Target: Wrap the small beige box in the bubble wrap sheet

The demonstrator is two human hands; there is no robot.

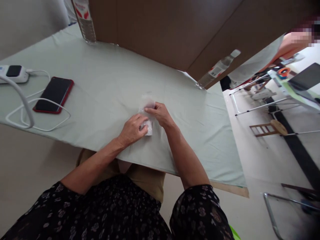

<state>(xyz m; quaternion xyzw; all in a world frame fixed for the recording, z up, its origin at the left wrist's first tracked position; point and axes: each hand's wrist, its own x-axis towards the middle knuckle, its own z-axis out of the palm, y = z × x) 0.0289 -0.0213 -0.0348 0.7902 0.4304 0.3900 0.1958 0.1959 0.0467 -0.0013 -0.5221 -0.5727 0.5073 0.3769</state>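
Observation:
A small piece of crinkled, see-through white wrap [148, 128] lies low over the pale green tablecloth, between my hands. It looks like thin plastic or bubble wrap, but I cannot tell which. My left hand [133, 129] has its fingers curled over the bunched lower part. With thumb and forefinger, my right hand [161, 114] pinches the flatter upper part. My fingers cover some of the wrap, and whether anything is inside it is hidden.
A phone [54, 94] in a red case, a white cable [45, 129] and a power strip [21, 74] lie on the left. Brown cardboard [150, 33] stands behind, with plastic bottles [88, 28] against it. Past the table's right edge are a stool [278, 127] and another table.

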